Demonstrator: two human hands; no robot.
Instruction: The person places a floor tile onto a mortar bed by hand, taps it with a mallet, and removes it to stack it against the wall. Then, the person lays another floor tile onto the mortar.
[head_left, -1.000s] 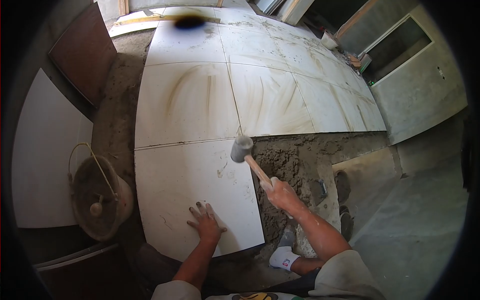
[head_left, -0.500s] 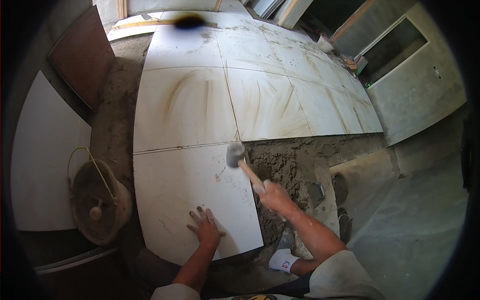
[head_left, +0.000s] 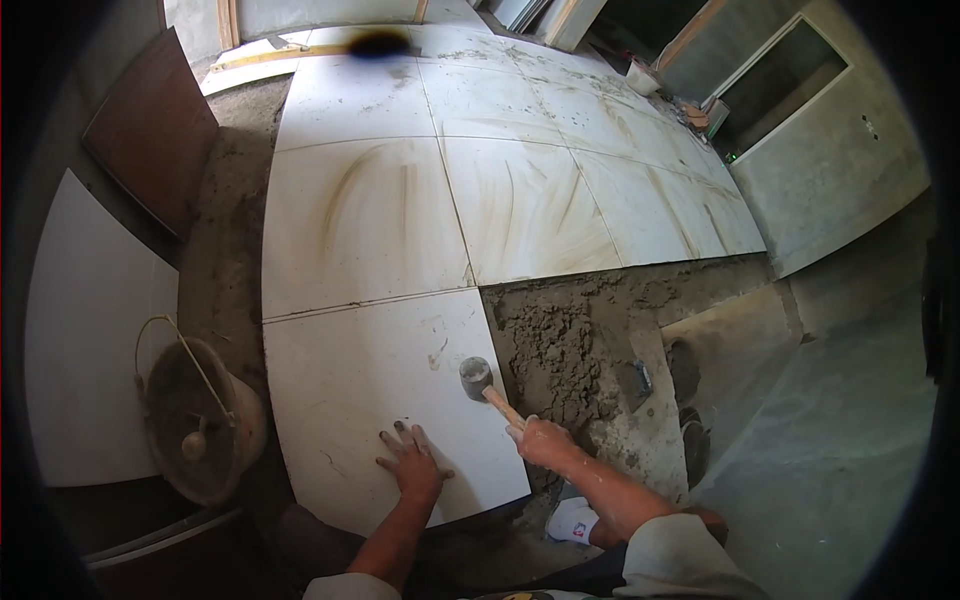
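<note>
My right hand (head_left: 547, 442) is wrapped round the wooden handle of a rubber mallet (head_left: 476, 377). The mallet's dark grey head is over the right edge of the nearest white floor tile (head_left: 350, 380); whether it touches the surface I cannot tell. My left hand (head_left: 412, 462) lies flat on that same tile with its fingers spread. Beyond the tile's right edge lies rough grey mortar (head_left: 555, 340). A trowel (head_left: 640, 379) rests on the mortar bed to the right of my right hand.
A bucket (head_left: 245, 400) with a wire handle and a ladle-like thing inside stands at the left. White panels (head_left: 100, 340) and a brown board (head_left: 155, 130) lean there. Laid tiles (head_left: 360, 220) stretch ahead. A long yellow level (head_left: 270, 57) lies at the back.
The mallet has come nearer to me along the tile's right edge, my right hand moving down with it. My left hand stays flat on the tile. The view has shifted slightly.
</note>
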